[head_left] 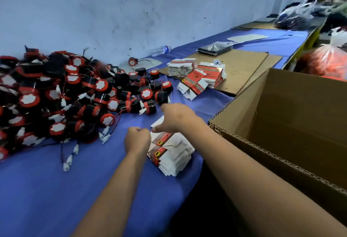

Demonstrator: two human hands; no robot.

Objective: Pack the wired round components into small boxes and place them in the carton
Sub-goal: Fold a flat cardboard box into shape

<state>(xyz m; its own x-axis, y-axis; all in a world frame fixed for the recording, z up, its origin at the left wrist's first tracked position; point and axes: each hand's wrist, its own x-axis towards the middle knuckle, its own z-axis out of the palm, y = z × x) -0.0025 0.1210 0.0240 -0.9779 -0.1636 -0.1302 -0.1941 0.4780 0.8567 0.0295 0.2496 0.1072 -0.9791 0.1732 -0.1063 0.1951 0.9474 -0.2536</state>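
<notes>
matt blue cloth point(56, 189) covers the table, beside a rough corrugated cardboard carton point(293, 124), glossy printed paperboard boxes point(169, 148) and a clear plastic bottle point(161, 50).

Black round components with red rims and white-plugged wires point(56, 94) are heaped at left; flattened red-and-white small boxes point(171, 152) are stacked beside the open brown carton point(281, 124)

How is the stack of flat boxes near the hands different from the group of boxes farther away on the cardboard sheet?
The near stack lies on the blue cloth, and both hands, left hand and right hand, touch it. The far group rests mostly on the brown cardboard sheet, untouched. The near stack is one tidy pile; the far group is several loose piles. Both are red and white.
</notes>
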